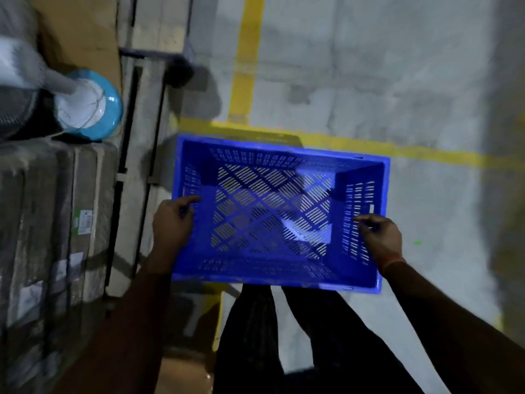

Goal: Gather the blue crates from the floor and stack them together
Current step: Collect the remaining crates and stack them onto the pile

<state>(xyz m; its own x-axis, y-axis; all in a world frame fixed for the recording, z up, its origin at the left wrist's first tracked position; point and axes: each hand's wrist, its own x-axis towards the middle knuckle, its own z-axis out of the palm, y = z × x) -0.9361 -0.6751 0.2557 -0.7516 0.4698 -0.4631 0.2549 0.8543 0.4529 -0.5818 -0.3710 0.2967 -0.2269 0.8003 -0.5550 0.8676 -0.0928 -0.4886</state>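
One blue slotted plastic crate hangs empty in front of me above the grey floor, open side up. My left hand grips its left short wall, thumb over the rim. My right hand grips the right short wall, fingers curled over the rim. The floor shows through the crate's perforated bottom. No other blue crate is in view.
Wrapped cardboard boxes are stacked at the left, beside a dark metal trolley frame. A white and teal fan base stands at upper left. Yellow floor lines cross the concrete. My legs are below the crate.
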